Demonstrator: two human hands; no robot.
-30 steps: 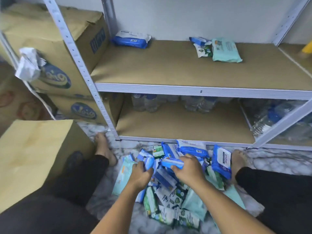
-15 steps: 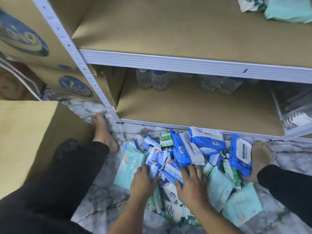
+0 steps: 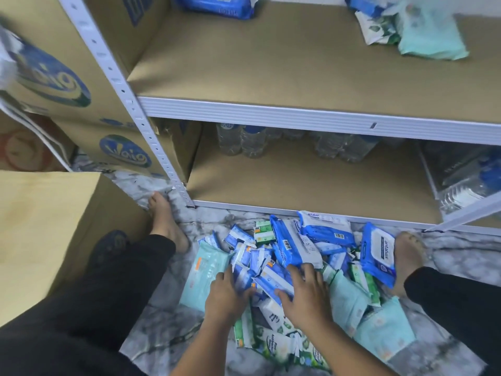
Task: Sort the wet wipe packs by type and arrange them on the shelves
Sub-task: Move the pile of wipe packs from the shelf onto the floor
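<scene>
Sifting a heap of wet wipe packs (image 3: 287, 248).
Right hand (image 3: 306, 297) spread flat on top, gripping nothing; left hand (image 3: 225, 297) fingers buried, possibly pinching, cannot tell.

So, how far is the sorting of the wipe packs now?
Barely started. Done: the upper shelf holds a large blue pack at the left, and a leaf-printed pack and a teal pack at the right. In hand: the left hand and right hand are among small blue packs in the floor pile; nothing is lifted. Left: nearly the whole mixed pile.
</scene>
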